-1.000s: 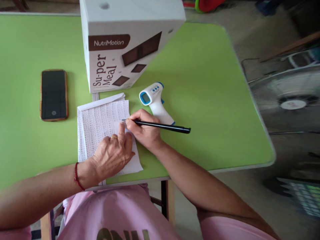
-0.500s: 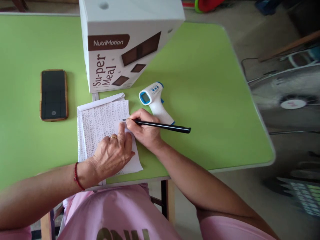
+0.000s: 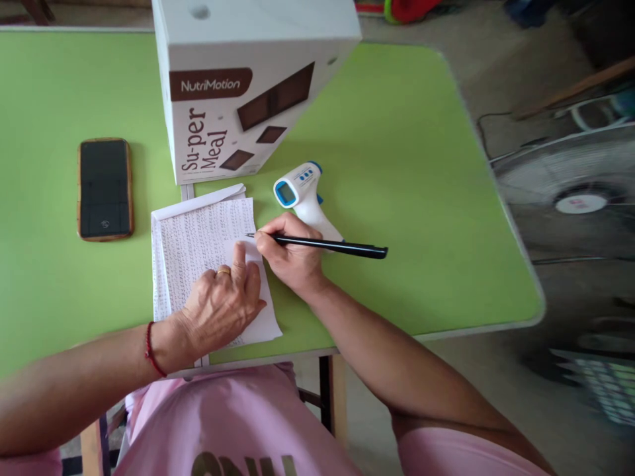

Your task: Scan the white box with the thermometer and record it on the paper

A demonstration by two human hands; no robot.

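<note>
Pen is being gripped near its tip by the right hand, thumb and fingers closed around it; presumably it's being pinched low for fine control. Tip is being held over the handwritten sheet, just beside the left index fingertip; whether paper is being touched can't be told. Pen's tail end is being pointed right, over the green table.

Sheet is being pressed down by the left hand, index extended, other fingers loosely bent, nothing being grasped; likely it's being pinned against slipping. Thermometer is being partly hidden by the right hand; contact unclear. Box beyond the sheet and phone to its left aren't being touched.
</note>
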